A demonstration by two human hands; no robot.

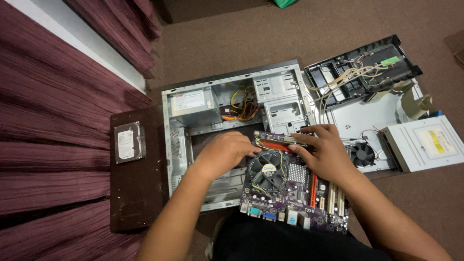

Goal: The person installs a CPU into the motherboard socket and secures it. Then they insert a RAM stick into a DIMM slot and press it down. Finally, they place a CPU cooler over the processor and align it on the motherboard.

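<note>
Your left hand (223, 153) and right hand (325, 151) meet over a purple motherboard (295, 191) that rests tilted on your lap, its port edge toward you and its far edge leaning at the open computer case (193, 145). Between your hands lies a green memory stick (279, 140), set along the board's far edge above its red slot. Your left grip is curled, fingertips touching the stick's left end; your right grip is narrow, thumb and fingers pinching the stick's right end. Just below your hands sits the black cooler fan (268, 170), fixed on the board, beside a silver heatsink (297, 172).

The case lies on its side on a dark brown board (137, 193) on the carpet, its power supply (193, 104) and a bundle of yellow and orange wires (244, 108) showing inside. A hard drive (128, 142) lies on the board to the left, well apart from your hands. To the right lie the black front panel (362, 70) with trailing cables, a small loose fan (362, 154) and a white optical drive (425, 142). Maroon curtains (53, 145) hang along the left.
</note>
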